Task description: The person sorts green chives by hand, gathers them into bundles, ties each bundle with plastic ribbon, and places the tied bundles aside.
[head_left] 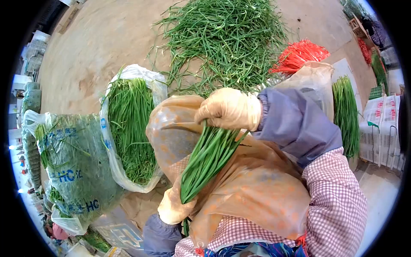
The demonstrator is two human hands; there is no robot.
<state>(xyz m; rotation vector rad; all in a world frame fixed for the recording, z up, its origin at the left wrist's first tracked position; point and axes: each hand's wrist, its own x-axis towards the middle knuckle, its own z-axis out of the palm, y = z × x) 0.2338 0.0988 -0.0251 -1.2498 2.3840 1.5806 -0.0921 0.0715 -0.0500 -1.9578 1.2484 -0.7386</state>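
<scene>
A bunch of long green chives (209, 160) slants across my lap between my two gloved hands. My right hand (229, 108), in a pale cream glove, is closed around its upper end, with the leaves running down toward the left. At the lower end my left hand (174, 207), gloved alike, is wrapped round the bunch; its fingers are partly hidden behind the leaves. Underneath, a brownish translucent plastic apron (257, 201) covers my knees and lap. A few leaf tips stick out below my left hand.
Loose chives (227, 38) lie heaped on the floor ahead, beside a pile of red ties (302, 55). An open plastic bag (160, 85) of chives and a filled, printed bag (77, 158) stand at left. More chives (346, 115) and white crates (380, 128) are at right.
</scene>
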